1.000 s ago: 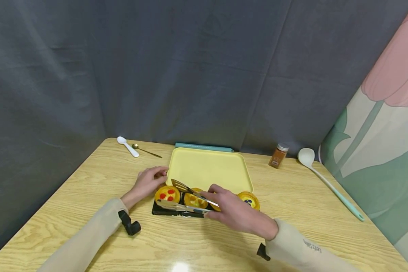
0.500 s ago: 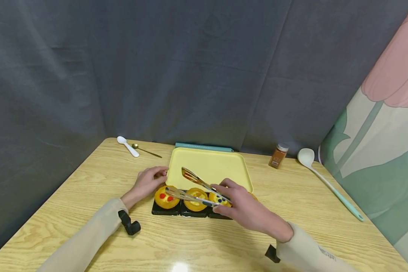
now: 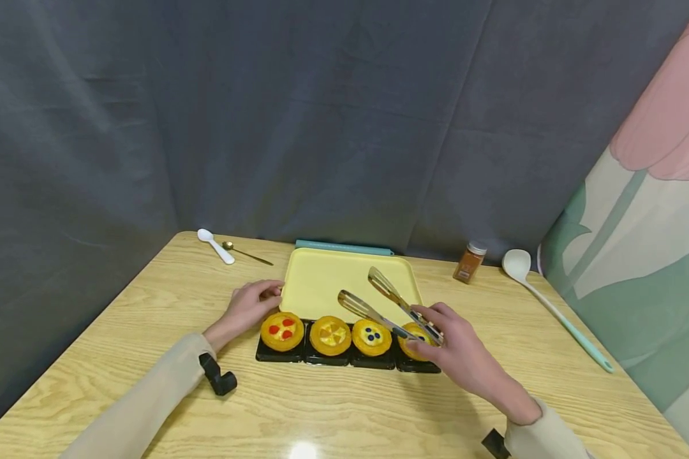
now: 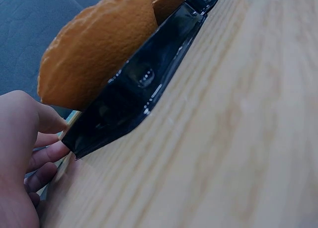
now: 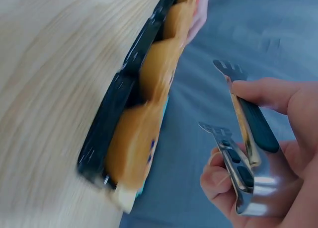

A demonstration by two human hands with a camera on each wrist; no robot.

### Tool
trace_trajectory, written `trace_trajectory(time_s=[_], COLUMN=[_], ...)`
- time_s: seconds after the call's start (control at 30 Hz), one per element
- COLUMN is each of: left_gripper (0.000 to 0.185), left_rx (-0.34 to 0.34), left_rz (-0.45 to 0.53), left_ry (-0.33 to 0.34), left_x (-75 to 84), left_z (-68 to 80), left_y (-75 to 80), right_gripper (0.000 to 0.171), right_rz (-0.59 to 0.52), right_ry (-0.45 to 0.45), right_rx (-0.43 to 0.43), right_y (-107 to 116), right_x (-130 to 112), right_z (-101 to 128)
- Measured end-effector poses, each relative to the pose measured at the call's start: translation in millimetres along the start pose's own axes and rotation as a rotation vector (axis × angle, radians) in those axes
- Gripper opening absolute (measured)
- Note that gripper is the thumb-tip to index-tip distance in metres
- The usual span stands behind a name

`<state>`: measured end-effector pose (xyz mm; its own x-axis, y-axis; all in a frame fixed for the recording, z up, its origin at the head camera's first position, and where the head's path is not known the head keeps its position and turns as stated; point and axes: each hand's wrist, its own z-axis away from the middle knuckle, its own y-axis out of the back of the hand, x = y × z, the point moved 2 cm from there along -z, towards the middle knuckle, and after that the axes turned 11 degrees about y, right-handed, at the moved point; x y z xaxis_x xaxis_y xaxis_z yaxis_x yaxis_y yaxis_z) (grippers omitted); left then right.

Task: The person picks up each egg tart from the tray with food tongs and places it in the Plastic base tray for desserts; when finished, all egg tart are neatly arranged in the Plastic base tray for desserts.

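My right hand [image 3: 465, 347] holds metal tongs [image 3: 360, 307] with dark grip pads, thumb on one arm and fingers round the other. The tongs' arms are spread, with nothing between their tips, above the yellow tray [image 3: 316, 274]. At that tray's left front edge, my left hand [image 3: 247, 309] grips the rim with bent fingers, close to the black tray's corner [image 4: 109, 118]. The black sectioned tray holds a row of tarts: a red-topped tart [image 3: 282, 331], an orange-topped tart [image 3: 330, 335], a blue-dotted tart [image 3: 371, 337] and another blue-dotted tart [image 3: 407, 350], partly hidden by the tongs.
A white spoon [image 3: 217, 248] and a thin gold spoon [image 3: 252, 257] lie at the back left. Behind the yellow tray is a teal bar-shaped item [image 3: 344, 247]. A spice jar [image 3: 469, 262] and a long-handled ladle [image 3: 557, 312] are on the right.
My right hand has moved right, carrying the tongs off the tarts and over the yellow tray. More of the tart row shows now. My left hand stays in place.
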<state>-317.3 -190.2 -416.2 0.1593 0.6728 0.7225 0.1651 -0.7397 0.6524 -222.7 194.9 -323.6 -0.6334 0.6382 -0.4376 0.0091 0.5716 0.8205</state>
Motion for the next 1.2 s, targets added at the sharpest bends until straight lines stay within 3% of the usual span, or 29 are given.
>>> trace_trajectory(time_s=[0.3,0.53,0.83,1.2], left_gripper=[0.037,0.036,0.036,0.036], left_rx=[-0.001,-0.002,-0.002,0.006], left_rz=[0.001,0.000,0.003,0.001], left_ry=[0.007,0.012,0.004,-0.001], left_x=[-1.5,-3.0,-2.5,1.2], left_z=[1.1,3.0,2.6,0.2], left_y=[0.4,-0.3,-0.3,-0.9], right_gripper=[0.060,0.060,0.058,0.057], right_rz=[0.168,0.225,0.281,0.380], right_ry=[-0.133,-0.197,-0.164,-0.146], right_rx=[0.067,0.073,0.029,-0.115], right_y=[23.8,34.2,38.8,44.0], right_x=[47.3,84.7,119.0,135.1], right_z=[21.0,32.7,31.6,24.5])
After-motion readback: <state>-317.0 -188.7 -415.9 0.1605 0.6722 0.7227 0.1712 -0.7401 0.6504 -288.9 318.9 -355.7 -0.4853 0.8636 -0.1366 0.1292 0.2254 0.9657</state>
